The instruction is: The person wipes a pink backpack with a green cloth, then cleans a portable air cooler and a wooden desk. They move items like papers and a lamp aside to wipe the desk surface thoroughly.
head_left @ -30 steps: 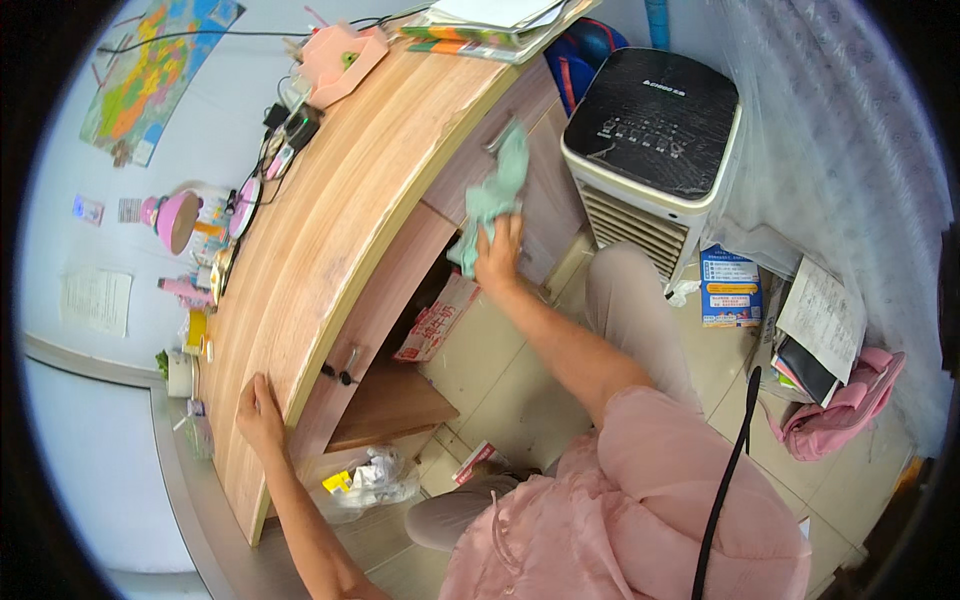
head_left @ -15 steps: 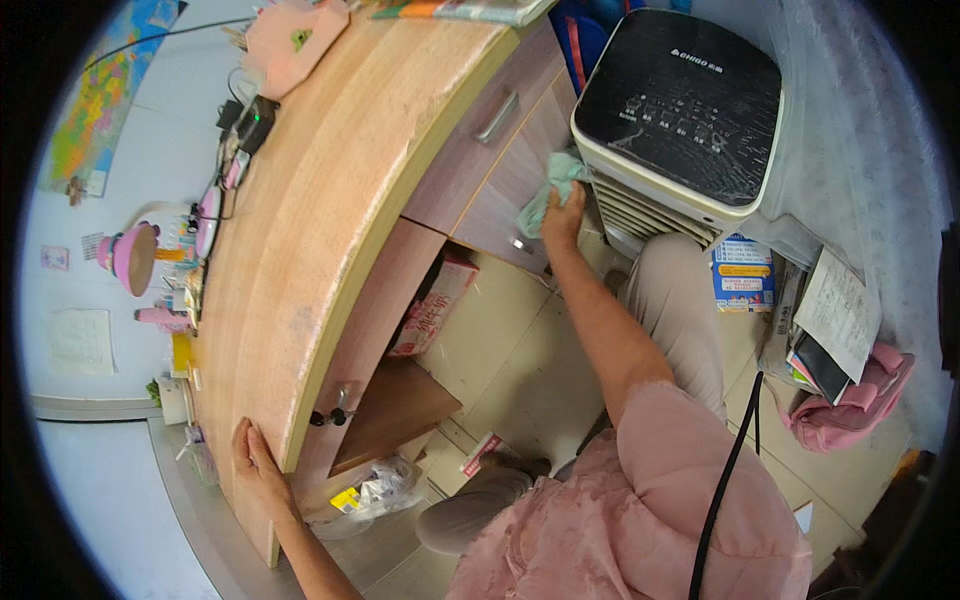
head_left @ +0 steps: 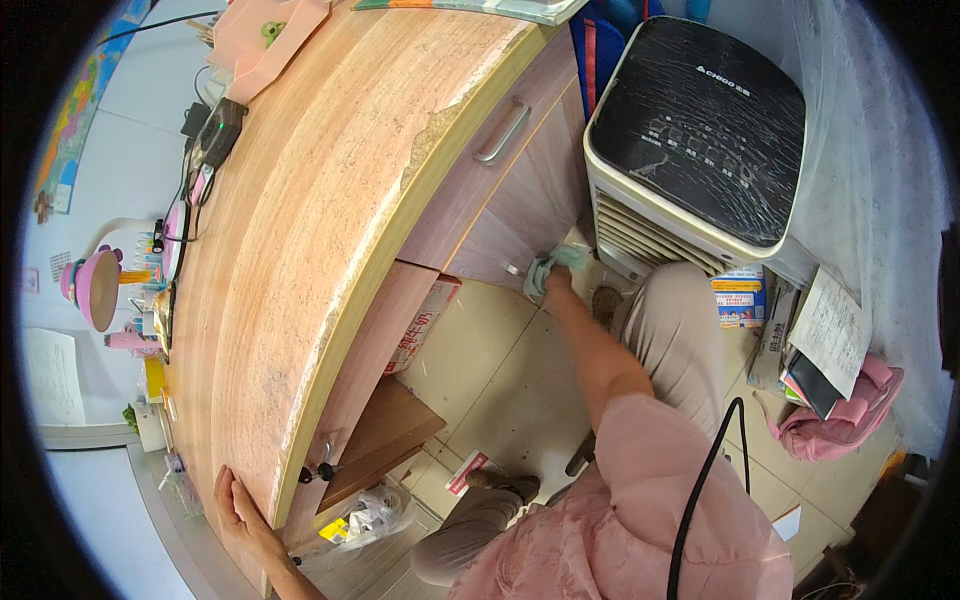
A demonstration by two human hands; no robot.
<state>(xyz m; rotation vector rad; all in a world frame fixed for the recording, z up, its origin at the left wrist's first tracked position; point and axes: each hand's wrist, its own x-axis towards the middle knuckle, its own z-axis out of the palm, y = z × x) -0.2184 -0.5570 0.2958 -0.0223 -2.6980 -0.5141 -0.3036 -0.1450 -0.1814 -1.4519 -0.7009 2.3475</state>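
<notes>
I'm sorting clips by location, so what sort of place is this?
Probably a study corner in a home, though a small office is possible: a wooden desk stands against the wall, a purplish-pink desk lamp is at its far side, and an air cooler stands beside it.

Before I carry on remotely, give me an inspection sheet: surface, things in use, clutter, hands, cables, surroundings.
Surface: wooden desktop, front edge worn and chipped.
Things in use: green cloth, bunched by the lower end of the cabinet door; contact unclear.
Clutter: pink holder on the desktop; plastic bag below it.
Hands: left hand rests on the desktop; right hand grips the cloth.
Cables: black cable at the wall; black cord in front of the pink shirt.
Surroundings: air cooler beside the cabinet door; pink bag at right.
</notes>
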